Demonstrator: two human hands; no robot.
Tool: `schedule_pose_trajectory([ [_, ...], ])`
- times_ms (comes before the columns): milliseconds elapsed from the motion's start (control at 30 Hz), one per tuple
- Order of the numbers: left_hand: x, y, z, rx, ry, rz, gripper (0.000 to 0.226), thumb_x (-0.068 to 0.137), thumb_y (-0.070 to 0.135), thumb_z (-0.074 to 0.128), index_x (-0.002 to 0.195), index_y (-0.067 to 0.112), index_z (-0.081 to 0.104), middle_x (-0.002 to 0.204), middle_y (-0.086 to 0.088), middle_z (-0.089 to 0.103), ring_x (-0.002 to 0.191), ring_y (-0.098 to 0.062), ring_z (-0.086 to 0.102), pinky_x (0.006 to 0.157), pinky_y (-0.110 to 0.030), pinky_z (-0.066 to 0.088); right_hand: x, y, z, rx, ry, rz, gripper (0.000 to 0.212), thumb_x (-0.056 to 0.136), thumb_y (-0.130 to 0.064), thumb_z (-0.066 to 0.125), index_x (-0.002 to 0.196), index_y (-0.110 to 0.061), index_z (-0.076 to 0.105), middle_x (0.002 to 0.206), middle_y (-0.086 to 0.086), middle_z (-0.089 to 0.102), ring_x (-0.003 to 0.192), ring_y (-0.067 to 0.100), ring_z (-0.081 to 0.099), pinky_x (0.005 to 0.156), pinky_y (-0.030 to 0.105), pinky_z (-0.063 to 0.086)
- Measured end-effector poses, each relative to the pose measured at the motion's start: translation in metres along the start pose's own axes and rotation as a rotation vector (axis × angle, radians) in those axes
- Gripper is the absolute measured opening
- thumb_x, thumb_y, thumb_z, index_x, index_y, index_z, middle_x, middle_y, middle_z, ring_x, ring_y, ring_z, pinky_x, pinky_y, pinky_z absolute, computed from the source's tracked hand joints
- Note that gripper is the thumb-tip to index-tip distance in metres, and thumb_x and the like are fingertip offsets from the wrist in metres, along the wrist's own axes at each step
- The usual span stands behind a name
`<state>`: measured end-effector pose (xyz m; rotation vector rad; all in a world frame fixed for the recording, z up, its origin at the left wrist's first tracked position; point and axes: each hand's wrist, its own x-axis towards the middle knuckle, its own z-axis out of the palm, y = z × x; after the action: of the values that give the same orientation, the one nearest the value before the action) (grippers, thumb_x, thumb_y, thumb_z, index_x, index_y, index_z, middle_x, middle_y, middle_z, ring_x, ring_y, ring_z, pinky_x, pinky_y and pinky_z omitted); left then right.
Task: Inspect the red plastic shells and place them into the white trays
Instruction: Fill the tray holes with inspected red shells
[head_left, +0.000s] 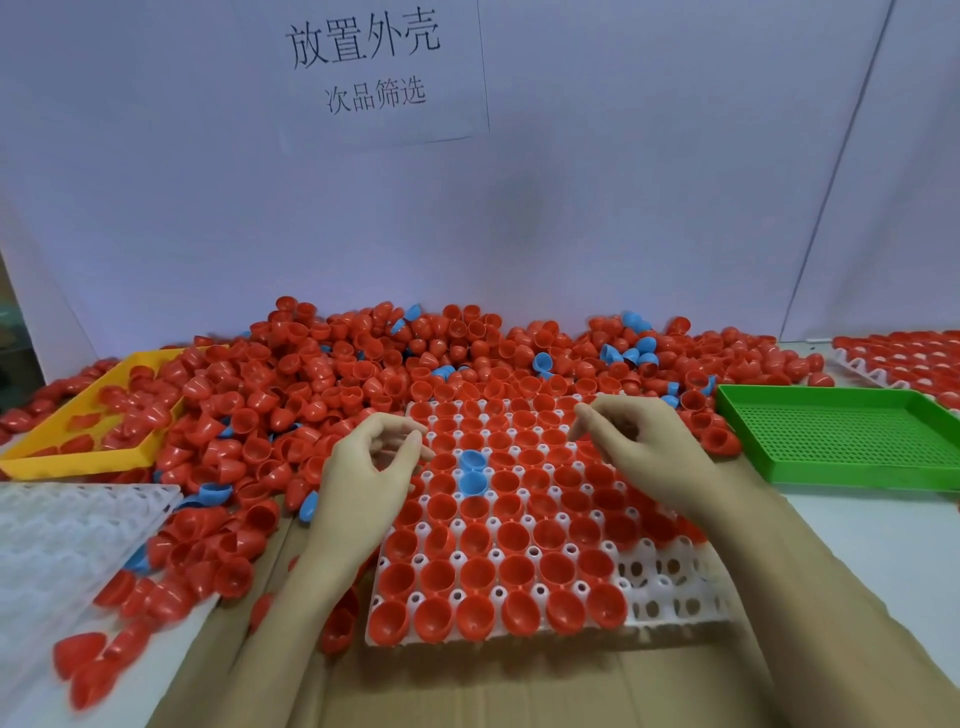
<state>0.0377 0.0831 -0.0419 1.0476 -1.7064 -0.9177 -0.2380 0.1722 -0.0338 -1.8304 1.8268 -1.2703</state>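
A white tray lies in front of me, nearly full of red shells set open side up. Two blue shells sit in its middle column. A few pockets at its near right corner hold nothing. My left hand hovers over the tray's left edge, fingers loosely curled, holding nothing. My right hand hovers over the tray's far right part, fingers also loosely curled and bare. A big heap of loose red shells lies behind and to the left.
A yellow tray with some red shells sits at the left, a bare white tray in front of it. At the right stands a green perforated tray; behind it is another filled white tray. Blue shells are scattered through the heap.
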Motion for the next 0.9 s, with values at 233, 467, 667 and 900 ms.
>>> schedule_pose_trajectory([
  [233,0.0,0.002,0.021,0.198,-0.032,0.173,0.015,0.1,0.014,0.066,0.099,0.028,0.071,0.093,0.015,0.073,0.093,0.002,0.066,0.078,-0.008,0.048,-0.004,0.018,0.002,0.026,0.211,-0.008,0.034,0.108,-0.034,0.053,0.082,-0.025,0.073,0.049,-0.008,0.047,0.045,0.006,0.042,0.049,0.018,0.033],
  [467,0.095,0.007,0.051,0.451,-0.144,0.224,0.009,0.099,0.017,0.064,0.107,0.019,0.07,0.104,0.009,0.069,0.093,-0.002,0.062,0.077,-0.012,0.045,-0.006,0.015,0.002,0.025,0.244,-0.073,0.036,0.108,-0.045,0.049,0.081,-0.034,0.07,0.049,-0.006,0.046,0.044,0.008,0.04,0.046,0.018,0.031],
  [667,0.167,0.002,0.083,0.714,-0.287,0.297,0.017,0.101,0.015,0.063,0.117,0.011,0.068,0.119,-0.003,0.067,0.11,-0.02,0.064,0.091,-0.031,0.053,-0.011,0.016,0.005,-0.026,0.232,-0.055,0.043,0.104,-0.066,0.038,0.087,-0.041,0.069,0.052,-0.004,0.049,0.045,0.021,0.046,0.046,0.042,0.042],
  [900,0.194,0.0,0.113,0.962,-0.676,0.37,0.046,0.102,0.007,0.059,0.144,0.027,0.057,0.143,-0.002,0.057,0.13,-0.022,0.055,0.11,-0.039,0.047,-0.009,0.013,0.003,-0.042,0.223,-0.05,0.043,0.104,-0.068,0.036,0.089,-0.042,0.067,0.053,-0.005,0.051,0.045,0.022,0.047,0.044,0.045,0.043],
])
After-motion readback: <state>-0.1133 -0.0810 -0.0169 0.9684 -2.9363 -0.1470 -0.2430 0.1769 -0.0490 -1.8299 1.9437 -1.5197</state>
